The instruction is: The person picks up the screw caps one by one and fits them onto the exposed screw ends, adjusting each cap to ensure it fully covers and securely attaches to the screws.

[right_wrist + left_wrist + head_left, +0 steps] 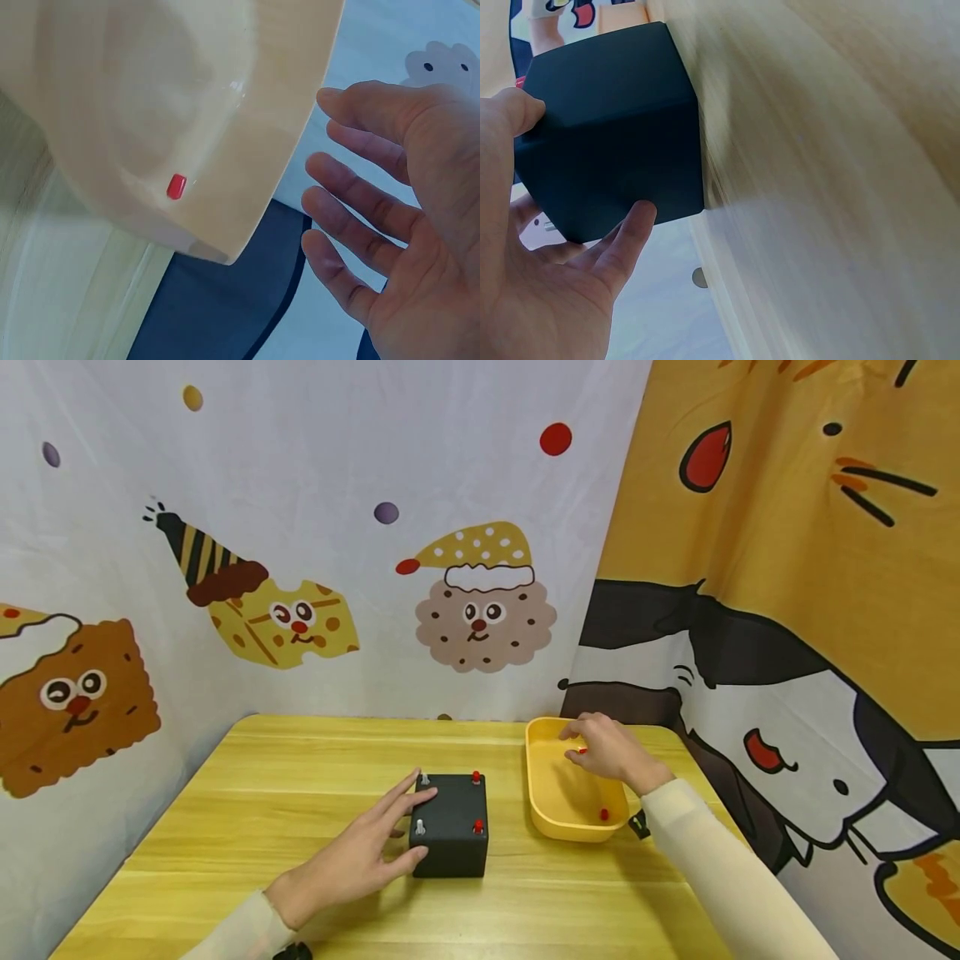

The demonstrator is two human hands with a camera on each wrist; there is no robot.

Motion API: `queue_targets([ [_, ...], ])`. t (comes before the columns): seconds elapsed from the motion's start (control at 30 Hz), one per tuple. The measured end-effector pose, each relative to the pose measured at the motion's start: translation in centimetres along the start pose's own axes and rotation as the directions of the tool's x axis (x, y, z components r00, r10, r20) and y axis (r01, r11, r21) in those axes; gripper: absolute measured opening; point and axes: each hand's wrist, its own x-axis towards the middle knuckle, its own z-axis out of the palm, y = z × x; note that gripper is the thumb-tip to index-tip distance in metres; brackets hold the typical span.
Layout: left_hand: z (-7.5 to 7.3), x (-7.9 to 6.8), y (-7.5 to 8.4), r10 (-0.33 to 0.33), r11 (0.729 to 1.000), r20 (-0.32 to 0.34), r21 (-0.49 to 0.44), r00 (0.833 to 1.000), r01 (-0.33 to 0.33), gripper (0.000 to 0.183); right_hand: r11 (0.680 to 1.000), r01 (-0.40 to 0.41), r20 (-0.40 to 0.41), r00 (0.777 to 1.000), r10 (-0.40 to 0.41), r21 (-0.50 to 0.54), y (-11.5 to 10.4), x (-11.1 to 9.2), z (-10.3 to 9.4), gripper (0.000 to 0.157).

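A black box [450, 810] stands on the table with silver toggle levers [420, 828] along its left side and red-tipped ones [478, 827] along its right. My left hand [352, 860] rests against the box's left side, its fingers spread over the top edge and side, the thumb near the front corner. Over the far part of a yellow tray [577, 833] hovers my right hand [611, 750], fingers loosely bent and nothing held. Close beneath its fingertips in the head view lies a small red piece [176, 187] in the tray; another red piece [604, 814] lies at the near end.
The wooden table [300, 777] carries box and tray, the tray to the right of the box. A printed curtain [300, 485] hangs behind the table and along its sides. A small black object [639, 824] shows beside the tray's right side.
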Motion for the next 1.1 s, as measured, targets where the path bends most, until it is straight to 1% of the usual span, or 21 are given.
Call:
queue_targets([
  [0.23,0.0,0.0,0.0,0.000,1.000,-0.002,-0.010,1.000,0.000,0.078,0.999,-0.001,-0.036,0.999,-0.001,-0.055,0.7,0.2,-0.1,0.027],
  [0.3,0.1,0.0,-0.1,0.004,1.000,-0.004,-0.012,1.000,-0.004,0.078,0.998,-0.012,-0.036,0.999,0.009,-0.060,0.9,0.3,-0.1,0.026],
  [0.43,0.1,0.0,-0.2,0.019,1.000,-0.007,-0.009,1.000,-0.019,0.077,0.997,-0.028,-0.011,1.000,0.027,-0.074,1.1,0.5,-0.2,0.022],
  [0.57,0.2,0.1,-0.3,0.012,1.000,-0.005,-0.017,1.000,-0.012,0.078,0.995,-0.002,0.022,1.000,0.004,-0.096,1.1,0.3,-0.6,0.018],
  [0.67,0.2,0.1,-0.2,0.004,1.000,-0.001,-0.021,1.000,-0.004,0.079,0.991,0.035,0.062,0.998,-0.028,-0.127,1.0,-0.1,-1.1,0.020],
  [0.77,0.2,0.1,-0.2,0.002,1.000,0.002,-0.020,1.000,-0.002,0.080,0.985,0.065,0.130,0.990,-0.044,-0.160,0.8,-0.7,-1.5,0.025],
  [0.9,0.1,0.0,-0.2,0.003,1.000,-0.002,-0.019,1.000,-0.003,0.080,0.980,0.088,0.223,0.974,-0.047,-0.177,0.5,-1.2,-1.9,0.026],
  [1.1,0.1,0.0,-0.2,0.016,1.000,-0.004,-0.010,1.000,-0.016,0.078,0.976,0.104,0.329,0.944,-0.036,-0.193,-0.2,-1.5,-2.1,0.025],
])
